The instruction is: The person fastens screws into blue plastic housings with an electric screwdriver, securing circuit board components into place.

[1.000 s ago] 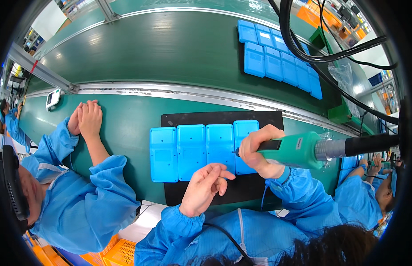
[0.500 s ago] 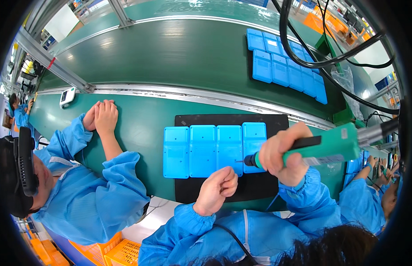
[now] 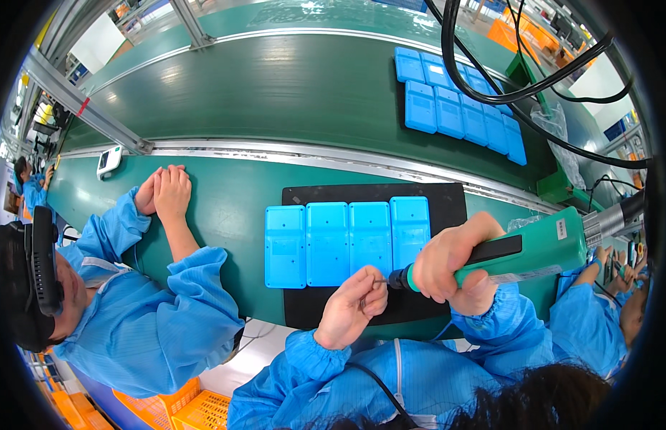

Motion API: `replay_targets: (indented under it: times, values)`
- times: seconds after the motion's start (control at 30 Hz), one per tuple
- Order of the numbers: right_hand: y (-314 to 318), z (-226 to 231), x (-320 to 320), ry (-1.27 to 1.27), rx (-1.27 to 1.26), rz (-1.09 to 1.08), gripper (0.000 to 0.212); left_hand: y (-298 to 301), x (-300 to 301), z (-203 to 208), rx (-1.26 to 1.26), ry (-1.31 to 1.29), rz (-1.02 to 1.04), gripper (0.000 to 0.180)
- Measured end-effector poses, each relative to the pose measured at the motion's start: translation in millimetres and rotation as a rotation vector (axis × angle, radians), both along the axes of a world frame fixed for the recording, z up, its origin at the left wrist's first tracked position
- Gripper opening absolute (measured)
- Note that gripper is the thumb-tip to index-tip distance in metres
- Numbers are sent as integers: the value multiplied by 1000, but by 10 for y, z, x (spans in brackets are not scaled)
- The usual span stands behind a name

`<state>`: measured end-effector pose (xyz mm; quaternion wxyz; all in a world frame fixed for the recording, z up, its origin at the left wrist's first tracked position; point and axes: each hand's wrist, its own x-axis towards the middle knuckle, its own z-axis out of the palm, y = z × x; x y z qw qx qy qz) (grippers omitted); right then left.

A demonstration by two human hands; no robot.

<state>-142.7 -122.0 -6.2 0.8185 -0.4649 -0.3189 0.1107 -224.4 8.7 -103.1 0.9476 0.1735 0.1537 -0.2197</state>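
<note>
My right hand (image 3: 458, 261) is wrapped around a green electric screwdriver (image 3: 530, 251), held level with its bit pointing left. The bit (image 3: 381, 281) meets the fingertips of my left hand (image 3: 353, 307), which is closed in a pinch. Something small and dark shows between those fingers, too small to name. Just beyond my hands, several blue plastic housings (image 3: 348, 244) lie side by side on a black mat (image 3: 376, 192). Small dark holes dot their upward faces. The rightmost housing (image 3: 410, 229) is partly hidden by my right hand.
A metal rail (image 3: 276, 150) divides the green bench from a belt (image 3: 276, 86) bearing more blue housings (image 3: 462, 115). Black cables (image 3: 526, 97) loop overhead at right. At left, a co-worker's hands (image 3: 168, 190) rest together near a white device (image 3: 109, 162). Other workers sit right.
The screwdriver has shifted slightly left and down, away from the rightmost housing, so its bit now reaches my left fingertips. My left hand has barely moved.
</note>
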Motion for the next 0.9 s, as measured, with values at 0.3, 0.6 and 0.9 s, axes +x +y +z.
replay_targets:
  times: [0.3, 0.6, 0.9]
  values:
    - [43, 11, -2, -16, -13, 2, 34, 20, -38, -124, 90, -52, 20, 21]
    - [304, -193, 263, -45, -89, -149, 34, 69, -58, 89, 62, 95, -78, 33]
    - [407, -357, 328, -64, -200, -105, 32, 268, -188, -162, 145, 28, -210, 29]
